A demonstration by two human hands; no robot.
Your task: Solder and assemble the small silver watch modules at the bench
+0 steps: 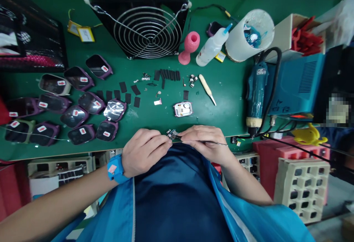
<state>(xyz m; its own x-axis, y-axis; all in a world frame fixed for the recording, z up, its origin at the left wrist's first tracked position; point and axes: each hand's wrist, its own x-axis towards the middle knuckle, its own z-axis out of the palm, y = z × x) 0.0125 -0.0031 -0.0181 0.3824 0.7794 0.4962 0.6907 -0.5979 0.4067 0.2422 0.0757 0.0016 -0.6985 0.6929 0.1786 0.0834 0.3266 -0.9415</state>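
Observation:
My left hand (148,148) pinches a small circuit board (172,134) by its left side, just over the bench's front edge. With my right hand (206,140) I grip thin tweezers (217,143), whose tip meets the board's right side. Beyond the hands lies an opened purple-rimmed watch case (183,109) with its pale inside facing up. A pale-handled pry tool (207,89) rests on the green mat behind it to the right. Small loose parts (192,80) and black adhesive pieces (170,75) lie further back.
Several watch bodies with red-arrow stickers (83,103) cover the left of the bench. A fan (151,31) stands at the back. Beside it are a pink holder (188,48), a dropper bottle (211,48) and a white tub (235,42). An electric screwdriver (256,94) hangs at right.

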